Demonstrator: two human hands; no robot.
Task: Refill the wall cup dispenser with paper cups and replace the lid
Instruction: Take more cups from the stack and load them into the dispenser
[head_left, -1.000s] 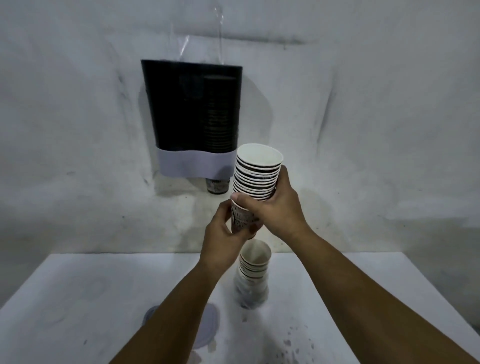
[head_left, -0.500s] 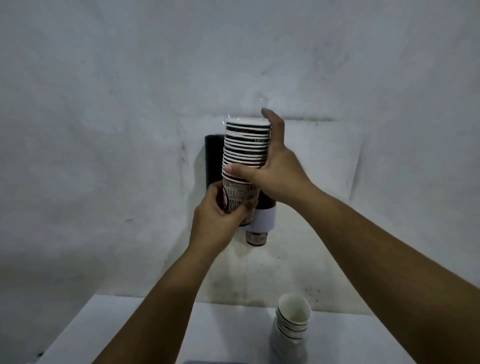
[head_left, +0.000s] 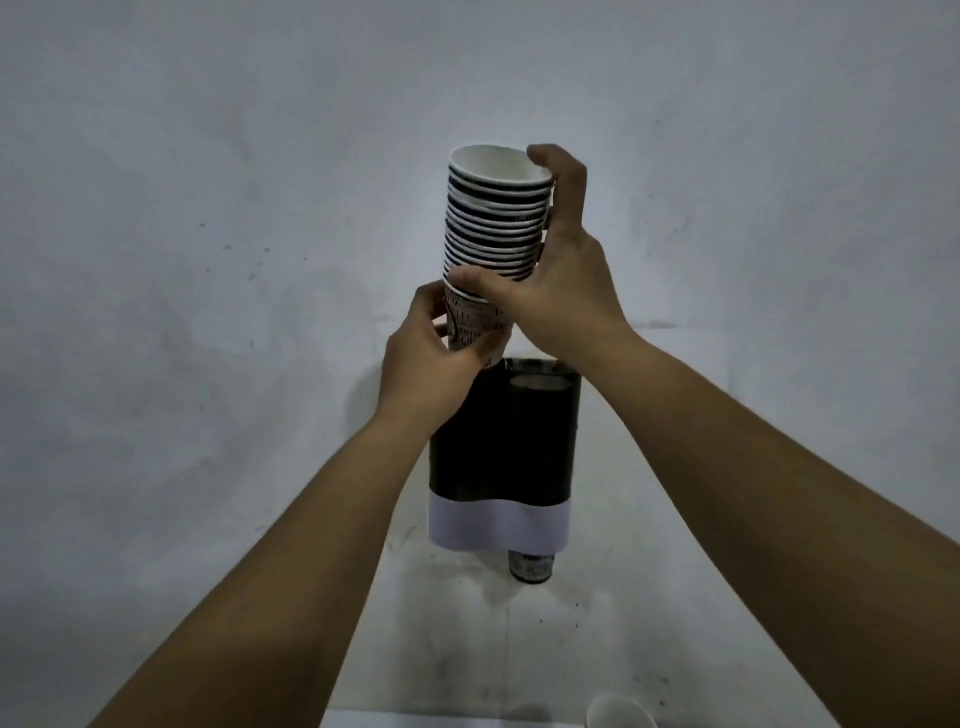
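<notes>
A tall stack of paper cups (head_left: 496, 218) stands upright in both my hands, just above the open top of the wall dispenser (head_left: 506, 447). My left hand (head_left: 426, 353) grips the printed bottom cup from the left. My right hand (head_left: 558, 270) wraps the stack from the right, thumb across the lower rims and fingers up by the top rim. The dispenser is dark with a white band (head_left: 498, 525) at its base. A cup (head_left: 530, 566) pokes out below its right side, and cup rims show inside at the top right. No lid is in view.
The white wall fills the background. At the bottom edge a strip of the white table (head_left: 415, 721) shows, with the rim of another cup stack (head_left: 621, 717) on it at the lower right.
Both hands have lifted the cup stack from table height up to above the dispenser's top. The view has swung upward, so most of the table and the second stack have dropped out of sight.
</notes>
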